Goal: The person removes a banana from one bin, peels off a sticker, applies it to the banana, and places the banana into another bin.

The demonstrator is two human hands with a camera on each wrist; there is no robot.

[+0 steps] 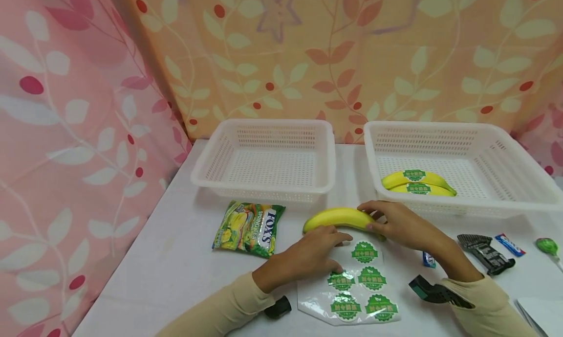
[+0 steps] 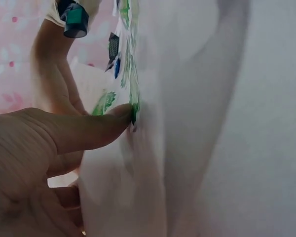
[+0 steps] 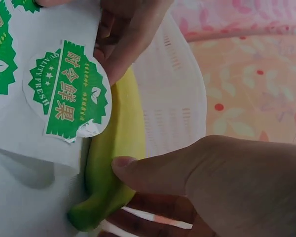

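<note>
A yellow banana (image 1: 338,218) lies on the table. My right hand (image 1: 402,224) grips its greenish stem end, thumb on the near side, as the right wrist view shows. My left hand (image 1: 308,254) reaches over a sheet of round green stickers (image 1: 367,278). Its thumb (image 2: 96,129) touches a sticker on the sheet, and its other fingers rest at the banana's near side. The sheet lies against the banana, with one sticker (image 3: 66,91) close beside the peel. Two stickered bananas (image 1: 418,183) lie in the right white basket (image 1: 462,205).
Another white basket (image 1: 264,184) stands at the back left. A Fox's candy bag (image 1: 248,228) lies left of the banana. To the right are a black wrapped packet (image 1: 486,254), a small blue packet (image 1: 510,245) and a green lollipop (image 1: 547,245). White paper (image 1: 543,312) lies at the near right.
</note>
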